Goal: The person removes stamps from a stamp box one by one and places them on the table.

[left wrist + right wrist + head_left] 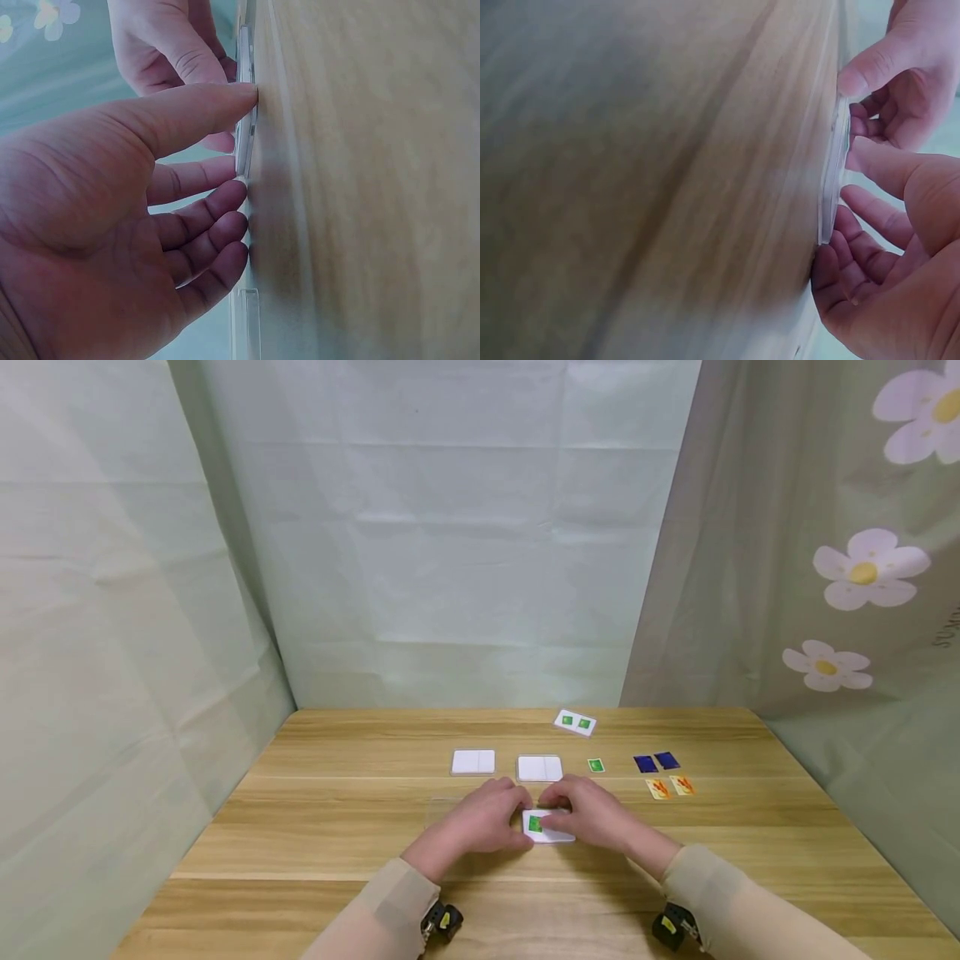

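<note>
Between both hands, a white card in a clear rigid case lies on the table, a small green picture tile on its left half. My left hand pinches its left end, thumb at the near edge and index finger at the far edge. In the left wrist view, the left hand's other fingers bend down beside the case. My right hand grips the right part, its thumb pressing the card's face. In the right wrist view, the right hand's fingers curl by the case's edge; the thumb covers part of the card.
Two blank white cards lie behind the hands. A card with two green pictures lies farther back. Rightward are a loose green tile, dark blue tiles and orange-patterned tiles. A clear plastic piece sits left of my left hand.
</note>
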`<state>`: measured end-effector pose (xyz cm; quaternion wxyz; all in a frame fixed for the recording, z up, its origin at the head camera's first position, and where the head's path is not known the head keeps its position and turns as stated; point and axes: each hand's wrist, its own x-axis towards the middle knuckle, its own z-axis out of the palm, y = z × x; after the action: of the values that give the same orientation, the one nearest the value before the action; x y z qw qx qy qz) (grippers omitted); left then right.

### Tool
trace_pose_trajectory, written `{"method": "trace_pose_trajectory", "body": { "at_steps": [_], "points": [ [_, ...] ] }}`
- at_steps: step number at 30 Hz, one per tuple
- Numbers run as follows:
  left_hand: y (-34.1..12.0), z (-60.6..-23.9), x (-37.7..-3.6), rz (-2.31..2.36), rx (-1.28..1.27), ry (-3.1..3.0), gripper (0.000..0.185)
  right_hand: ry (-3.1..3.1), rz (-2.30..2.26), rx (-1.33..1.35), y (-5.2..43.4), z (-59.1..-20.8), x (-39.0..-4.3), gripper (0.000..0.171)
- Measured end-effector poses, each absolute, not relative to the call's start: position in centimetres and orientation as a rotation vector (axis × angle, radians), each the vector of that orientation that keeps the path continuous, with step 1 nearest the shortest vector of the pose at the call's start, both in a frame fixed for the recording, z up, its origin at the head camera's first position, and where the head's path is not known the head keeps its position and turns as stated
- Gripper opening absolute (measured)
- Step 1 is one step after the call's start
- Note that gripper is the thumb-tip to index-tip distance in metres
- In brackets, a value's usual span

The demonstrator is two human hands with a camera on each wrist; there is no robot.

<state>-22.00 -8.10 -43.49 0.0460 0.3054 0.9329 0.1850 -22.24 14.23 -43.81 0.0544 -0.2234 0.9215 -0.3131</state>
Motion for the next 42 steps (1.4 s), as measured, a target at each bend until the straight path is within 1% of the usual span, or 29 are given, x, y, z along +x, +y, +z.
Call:
{"method": "trace_pose_trajectory", "body": {
  "at_steps": [7,17,23,42],
  "points": [
    [-8.14,-43.51,-21.96,0.544,0.939,2.851,0.046,2.78,-0.974,-0.694,14.23,-44.15,-22.24,0.016],
    [-8.13,-43.46,-21.93,0.536,0.957,2.86,0.047,2.776,-0.979,-0.695,14.08,-44.09,-22.09,0.018],
    [-8.2,-43.59,-22.09,0.545,0.967,2.866,0.045,2.787,-0.962,-0.706,14.0,-44.19,-22.3,0.016],
    [-8.12,-43.77,-22.09,0.544,0.951,2.863,0.048,2.73,-1.036,-0.576,13.94,-44.15,-22.61,0.011]
  ]
}}
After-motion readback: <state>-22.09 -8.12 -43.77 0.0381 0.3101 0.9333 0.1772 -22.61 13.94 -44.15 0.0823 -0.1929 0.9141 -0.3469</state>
